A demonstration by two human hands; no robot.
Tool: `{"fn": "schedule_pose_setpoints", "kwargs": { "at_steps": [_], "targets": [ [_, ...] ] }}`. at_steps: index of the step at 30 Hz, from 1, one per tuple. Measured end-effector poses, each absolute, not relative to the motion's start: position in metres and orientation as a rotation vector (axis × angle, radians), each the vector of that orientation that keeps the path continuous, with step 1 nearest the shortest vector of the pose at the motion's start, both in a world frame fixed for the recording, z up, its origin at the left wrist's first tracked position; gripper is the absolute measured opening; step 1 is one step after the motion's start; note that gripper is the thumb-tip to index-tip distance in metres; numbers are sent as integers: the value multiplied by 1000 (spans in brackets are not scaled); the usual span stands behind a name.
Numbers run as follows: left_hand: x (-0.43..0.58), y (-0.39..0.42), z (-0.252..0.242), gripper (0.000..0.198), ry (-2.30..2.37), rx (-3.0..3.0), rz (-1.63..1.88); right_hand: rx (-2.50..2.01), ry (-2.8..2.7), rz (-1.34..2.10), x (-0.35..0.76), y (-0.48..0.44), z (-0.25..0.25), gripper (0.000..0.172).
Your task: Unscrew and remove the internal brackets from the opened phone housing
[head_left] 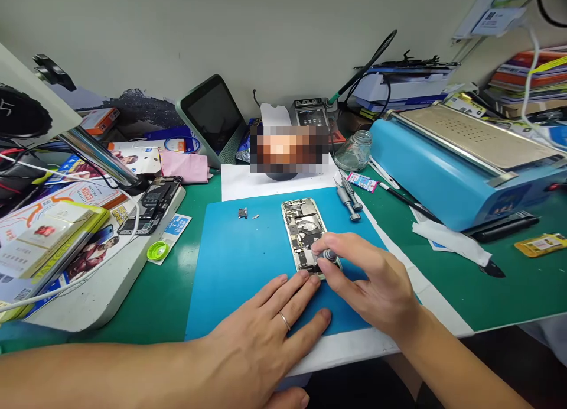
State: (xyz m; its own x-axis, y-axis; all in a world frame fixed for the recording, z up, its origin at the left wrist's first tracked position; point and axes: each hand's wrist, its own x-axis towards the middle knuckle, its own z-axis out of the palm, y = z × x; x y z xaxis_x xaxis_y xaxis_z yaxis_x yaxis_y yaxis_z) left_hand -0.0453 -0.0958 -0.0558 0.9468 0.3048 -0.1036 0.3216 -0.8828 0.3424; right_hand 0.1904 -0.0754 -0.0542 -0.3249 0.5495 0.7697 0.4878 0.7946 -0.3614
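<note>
An opened smartphone [305,226] with its inner parts exposed lies on a blue mat [230,267]. Over its lower right part, my right hand [372,279] pinches a small grey screwdriver [328,255] between thumb and fingers; its tip is hidden. My left hand [270,326], with a ring on one finger, lies flat, its fingers stretched out and their tips at the phone's lower edge. A small dark phone component [243,213] and a tiny light piece [256,216] sit on the mat left of the phone. Grey screwdrivers [349,199] lie beyond it to the right.
A blue machine with a metal top plate [447,161] stands at right, near a glass jar [354,150]. On the left, another opened phone [153,205] rests on a white base [101,291] near a green cap [157,250]. A dark-screened device [212,113] stands behind.
</note>
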Motion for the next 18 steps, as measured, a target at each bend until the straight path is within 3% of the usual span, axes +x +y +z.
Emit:
{"fn": "schedule_pose_setpoints", "kwargs": {
  "at_steps": [18],
  "targets": [
    [-44,-96,-56,80,457,2750,-64,-904,-1940,87,191,-81,-69,70]
  ]
}}
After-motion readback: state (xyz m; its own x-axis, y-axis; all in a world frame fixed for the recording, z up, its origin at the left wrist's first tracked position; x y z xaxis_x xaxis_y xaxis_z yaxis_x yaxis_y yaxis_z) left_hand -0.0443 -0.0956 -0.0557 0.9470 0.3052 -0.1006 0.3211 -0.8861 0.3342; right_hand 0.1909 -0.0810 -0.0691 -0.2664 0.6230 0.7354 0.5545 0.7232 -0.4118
